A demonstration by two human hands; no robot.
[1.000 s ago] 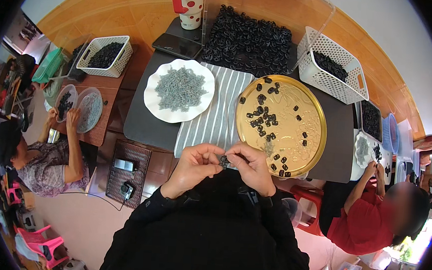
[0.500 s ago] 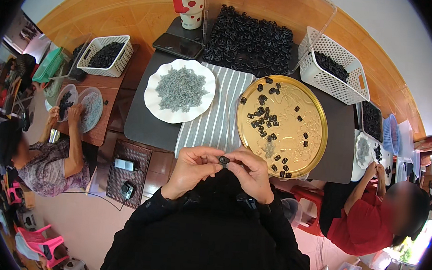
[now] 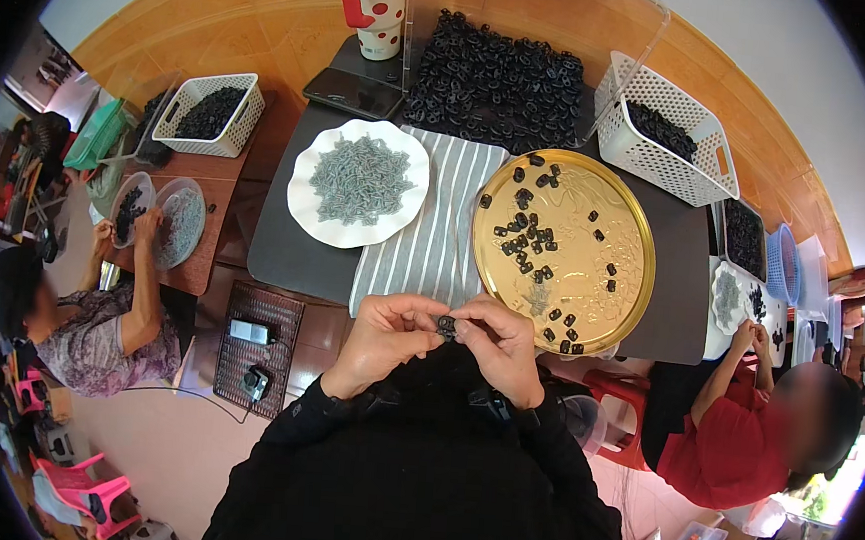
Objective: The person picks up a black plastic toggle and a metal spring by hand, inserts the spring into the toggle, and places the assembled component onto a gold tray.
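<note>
Between the fingertips of both hands, in front of my chest, is a small black plastic piece (image 3: pixel 447 324), its face showing holes. My left hand (image 3: pixel 388 339) pinches it from the left, thumb beneath. My right hand (image 3: pixel 503 351) grips its other side with thumb and forefinger. Right beyond my right hand lies a round gold tray (image 3: pixel 623 301) with several similar black pieces (image 3: pixel 533 239) scattered on it. A white wavy-edged plate (image 3: pixel 301 209) holds a heap of small grey slender parts (image 3: pixel 362 177); they are too small to name surely.
A striped cloth (image 3: pixel 418 219) lies between plate and tray. Behind are a heap of black pieces (image 3: pixel 496 84), a phone (image 3: pixel 353 92), a spotted tumbler (image 3: pixel 378 20) and a white basket (image 3: pixel 613 132). Co-workers sit at left (image 3: pixel 112 333) and right (image 3: pixel 731 441), handling similar parts.
The black piece has turned between my fingers, so its face with the holes now shows more. Both hands stay nearly in place.
</note>
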